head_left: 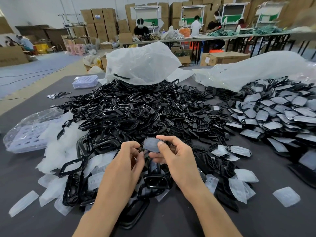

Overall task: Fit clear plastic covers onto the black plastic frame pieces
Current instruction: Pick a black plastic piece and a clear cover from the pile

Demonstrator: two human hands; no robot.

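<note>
Head view: pinching frame (145,140) in left hand (126,156), gripping and pressing cover (151,144) onto it with right hand (172,154) fingers, just in front of heap (130,106); next, probably needing even pressure round rim.

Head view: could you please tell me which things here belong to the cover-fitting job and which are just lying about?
In the job: raised frame piece, a cover on it; heap of black frames; loose clear covers; covered pieces piled at right.
Lying about: plastic bags; purple trays; cardboard boxes.
</note>
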